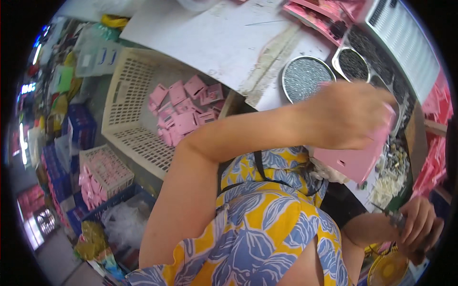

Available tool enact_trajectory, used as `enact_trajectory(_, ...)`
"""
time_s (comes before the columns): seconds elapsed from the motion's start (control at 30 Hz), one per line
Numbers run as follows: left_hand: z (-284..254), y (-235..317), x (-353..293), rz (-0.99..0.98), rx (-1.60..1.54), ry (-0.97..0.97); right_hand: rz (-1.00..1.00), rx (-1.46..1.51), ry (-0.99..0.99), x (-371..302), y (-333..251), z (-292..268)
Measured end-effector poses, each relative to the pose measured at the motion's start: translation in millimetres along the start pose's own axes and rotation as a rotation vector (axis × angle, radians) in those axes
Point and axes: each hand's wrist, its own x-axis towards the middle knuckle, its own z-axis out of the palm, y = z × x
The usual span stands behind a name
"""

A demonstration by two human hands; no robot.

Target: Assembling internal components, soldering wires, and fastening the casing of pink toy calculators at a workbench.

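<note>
My left hand (346, 114) is over a pink plastic panel (355, 159) and covers its upper part. Motion smears its fingers, so I cannot make out whether it grips the panel or something small. The panel lies tilted and has a small slot in its face. Lower right, my right hand (422, 226) is closed around a screwdriver (397, 219), whose thin dark shaft points up and left toward the panel. Beyond my left hand, a round metal bowl (305, 76) is full of small silvery screws.
A cream plastic basket (126, 95) with several pink casings (186, 107) stands left of the white table (205, 40). Trays of small black parts (353, 64) sit at upper right. Loose white parts (389, 188) lie by the panel. A smaller crate (107, 164) is at lower left.
</note>
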Motion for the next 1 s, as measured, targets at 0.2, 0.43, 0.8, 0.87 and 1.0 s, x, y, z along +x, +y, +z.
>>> enact_trajectory(0.2, -149.4, 26.5, -272.0, -1.071, 0.14, 0.704, 0.08, -0.071, -0.118, -3.6, 12.4, -17.0)
enact_trajectory(0.43, -116.8, 101.7, -603.1, -2.237, -0.514, 1.261, 0.097, -0.114, -0.096, 28.4, 57.1, -12.3)
enact_trajectory(0.8, -187.9, -102.5, -52.4, -0.659, 0.541, 0.266, 0.137, -0.749, 0.367, 14.8, 45.1, -32.3)
enact_trajectory(0.87, -184.5, -168.6, 10.2, -1.138, -0.23, 0.365, 0.099, -0.841, 0.407, 21.0, 43.4, -33.2)
enact_trajectory(1.0, -172.9, -272.8, 50.6, -1.362, -1.025, 0.566, -0.049, -0.965, 0.501, 11.3, 31.9, -50.5)
